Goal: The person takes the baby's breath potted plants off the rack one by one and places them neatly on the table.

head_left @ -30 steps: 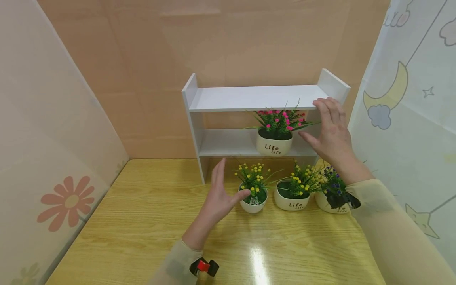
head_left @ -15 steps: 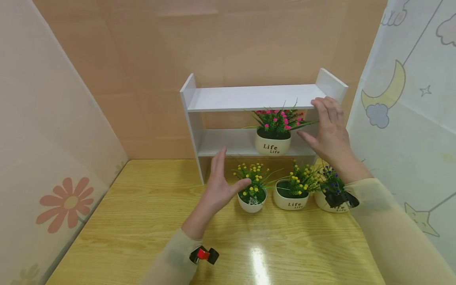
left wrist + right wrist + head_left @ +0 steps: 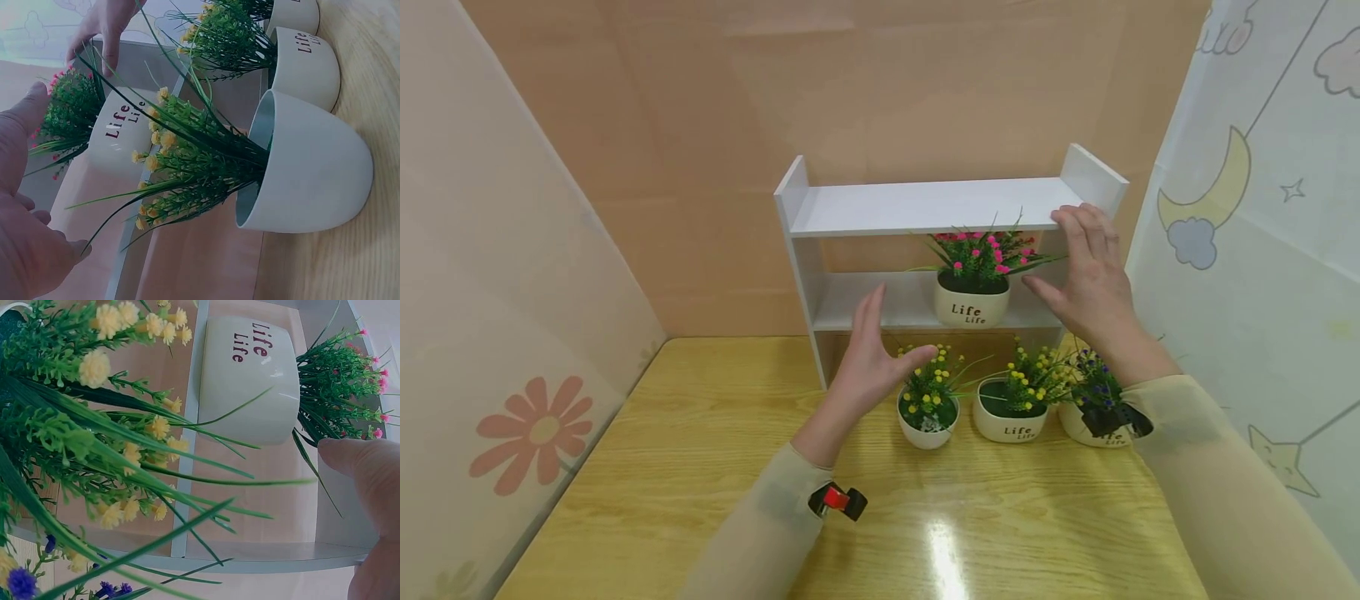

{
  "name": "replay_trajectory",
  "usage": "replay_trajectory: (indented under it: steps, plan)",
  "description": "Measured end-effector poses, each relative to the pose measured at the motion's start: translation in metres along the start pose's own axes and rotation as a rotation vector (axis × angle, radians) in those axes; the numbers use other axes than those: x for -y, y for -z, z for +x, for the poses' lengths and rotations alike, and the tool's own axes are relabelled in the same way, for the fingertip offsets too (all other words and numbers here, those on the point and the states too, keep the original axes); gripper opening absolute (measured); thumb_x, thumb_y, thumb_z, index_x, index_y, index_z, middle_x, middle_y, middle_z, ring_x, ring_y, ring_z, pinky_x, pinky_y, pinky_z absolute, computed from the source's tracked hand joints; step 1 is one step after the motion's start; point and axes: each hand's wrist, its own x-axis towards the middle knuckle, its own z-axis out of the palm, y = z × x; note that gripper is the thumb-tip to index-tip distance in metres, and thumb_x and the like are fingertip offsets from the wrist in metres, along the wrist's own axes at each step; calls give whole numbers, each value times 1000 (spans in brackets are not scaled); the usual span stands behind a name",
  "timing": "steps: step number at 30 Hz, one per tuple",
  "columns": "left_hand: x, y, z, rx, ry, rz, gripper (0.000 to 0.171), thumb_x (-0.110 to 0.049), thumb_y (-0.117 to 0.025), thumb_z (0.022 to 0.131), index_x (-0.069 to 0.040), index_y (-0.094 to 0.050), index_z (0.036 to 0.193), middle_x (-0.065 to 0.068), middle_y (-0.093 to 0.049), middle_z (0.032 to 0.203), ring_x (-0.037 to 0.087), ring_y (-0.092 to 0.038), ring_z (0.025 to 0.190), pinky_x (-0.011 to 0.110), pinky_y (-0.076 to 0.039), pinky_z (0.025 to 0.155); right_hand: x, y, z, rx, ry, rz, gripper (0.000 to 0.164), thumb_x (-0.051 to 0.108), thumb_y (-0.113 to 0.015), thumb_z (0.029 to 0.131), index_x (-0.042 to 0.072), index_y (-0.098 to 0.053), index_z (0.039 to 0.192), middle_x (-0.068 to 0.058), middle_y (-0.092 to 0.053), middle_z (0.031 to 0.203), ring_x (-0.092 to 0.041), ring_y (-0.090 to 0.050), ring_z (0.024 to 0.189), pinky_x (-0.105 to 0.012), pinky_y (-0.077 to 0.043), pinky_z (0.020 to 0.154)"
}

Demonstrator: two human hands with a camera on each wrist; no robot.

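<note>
A cream oval pot of pink flowers point(image 3: 972, 305), lettered "Life", stands on the middle level of a white shelf unit point(image 3: 917, 205). Right of that pot is my right hand point(image 3: 1096, 287), its fingers up by the top board's front edge and its thumb pointing at the leaves; contact with the board is unclear. My left hand point(image 3: 871, 367) hovers in front of the shelf, lower and left of the pink pot, thumb spread and fingers extended, holding nothing. Its thumb overlaps the top of a small round pot of yellow flowers point(image 3: 927, 433) in the head view.
On the wooden table point(image 3: 700, 467), before the shelf, stand an oval pot of yellow flowers point(image 3: 1009, 427) and a pot of purple-blue flowers point(image 3: 1078, 423), partly hidden by the right wrist. Patterned panels point(image 3: 1262, 275) close off both sides.
My left hand has risen and shifted slightly right, towards the shelf's middle level. My right hand holds nearly the same place by the pink pot. The whole scene drifts slightly left.
</note>
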Motion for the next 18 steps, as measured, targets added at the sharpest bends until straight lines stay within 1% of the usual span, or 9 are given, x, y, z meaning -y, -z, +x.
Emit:
replay_trajectory:
  steps: [4, 9, 14, 18]
  plan:
    - [-1, -2, 14, 6, 0, 11, 123, -51, -91, 91, -21, -11, 179, 11, -14, 182, 40, -30, 163, 61, -37, 126, -1, -1, 0, -4, 0, -2, 97, 9, -96, 86, 3, -37, 161, -21, -36, 165, -40, -20, 162, -55, -24, 133]
    - [-3, -3, 29, 9, 1, 31, 120, -46, -91, 93, -18, -11, 179, 13, -13, 182, 39, -28, 163, 59, -36, 127, -2, -2, 1, -5, 6, -8, 97, 10, -97, 85, 3, -37, 161, -21, -36, 165, -40, -20, 162, -53, -21, 134]
    - [-6, -5, 41, 7, -19, 32, 118, -43, -91, 93, -15, -14, 178, 15, -14, 181, 37, -27, 164, 56, -35, 128, -1, -1, 1, 0, 4, -8, 98, 9, -97, 85, 2, -37, 161, -21, -36, 165, -41, -20, 162, -52, -18, 135]
    - [-5, -8, 50, 12, -33, 31, 117, -44, -92, 93, -15, -16, 177, 15, -16, 180, 37, -29, 163, 53, -35, 129, -1, -1, 0, 4, -7, -6, 98, 9, -97, 85, 3, -36, 162, -21, -35, 165, -40, -19, 163, -51, -18, 135]
